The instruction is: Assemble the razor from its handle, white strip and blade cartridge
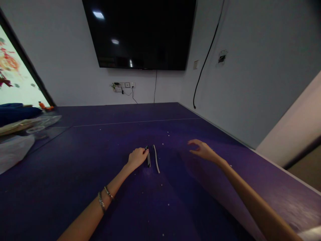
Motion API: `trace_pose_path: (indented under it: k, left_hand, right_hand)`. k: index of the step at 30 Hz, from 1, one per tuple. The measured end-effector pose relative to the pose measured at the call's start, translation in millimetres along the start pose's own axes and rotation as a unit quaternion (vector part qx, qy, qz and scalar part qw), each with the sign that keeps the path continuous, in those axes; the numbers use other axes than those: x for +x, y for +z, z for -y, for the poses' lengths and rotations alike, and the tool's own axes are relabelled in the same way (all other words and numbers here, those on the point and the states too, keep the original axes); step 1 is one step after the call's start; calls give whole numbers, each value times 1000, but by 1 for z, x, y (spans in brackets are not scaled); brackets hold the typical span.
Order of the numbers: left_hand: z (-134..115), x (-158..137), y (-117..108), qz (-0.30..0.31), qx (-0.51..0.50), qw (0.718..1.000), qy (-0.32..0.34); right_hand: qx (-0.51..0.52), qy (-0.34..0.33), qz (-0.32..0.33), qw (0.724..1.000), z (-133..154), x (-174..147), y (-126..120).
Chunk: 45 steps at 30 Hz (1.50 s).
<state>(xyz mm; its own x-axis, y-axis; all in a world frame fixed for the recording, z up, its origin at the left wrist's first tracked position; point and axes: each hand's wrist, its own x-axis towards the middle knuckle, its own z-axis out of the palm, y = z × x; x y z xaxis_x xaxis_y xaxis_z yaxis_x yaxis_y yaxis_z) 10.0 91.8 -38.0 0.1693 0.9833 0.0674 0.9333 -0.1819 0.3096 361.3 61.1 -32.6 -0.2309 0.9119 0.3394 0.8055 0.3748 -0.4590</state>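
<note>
My left hand (pixel 138 157) is closed, with thumb and fingers pinching the upper end of a slim black and silver object (pixel 148 160). Its exact kind is too small to make out, and the fingers cover part of it. Just to the right, a thin, slightly curved whitish stick with a dark far end (pixel 156 160) lies on the dark purple tabletop (pixel 170 190), apart from the first object. My right hand (pixel 202 150) hovers over the right part of the surface, fingers apart and curved, holding nothing.
Clear plastic bags (pixel 15 149) and dark blue cloth (pixel 18 112) are piled at the left edge, near an orange item (pixel 45 106). A television (pixel 142 36) hangs above wall sockets (pixel 122 85). A black cable (pixel 207 55) dangles by the right wall. Small white specks dot the tabletop.
</note>
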Motion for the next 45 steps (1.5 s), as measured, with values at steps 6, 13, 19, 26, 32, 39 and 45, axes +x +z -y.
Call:
trace_pose_path:
  k: [6,13,19,26,32,39,45]
  left_hand:
    - [3,6,-7,-42,-95,994,41]
    - [3,12,-1,-47,-140,987,65]
    - [11,8,-3,-35,-169,981,91]
    - [25,10,-5,-33,-205,973,100]
    - [35,14,-4,-43,-225,970,81]
    - [45,12,-2,-45,-236,968,73]
    - [51,12,-1,-46,-245,966,67]
  right_hand:
    - [-84,111,76,987,-96,-30,-58]
    - [-72,114,156,979,-106,-30,-58]
    - [-32,115,176,977,-114,-20,-55]
    - [-33,128,141,981,-106,-19,-50]
    - [29,39,113,992,-41,6,-3]
    - [122,-34,88,988,28,37,68]
    - [125,-61,100,985,46,47,97]
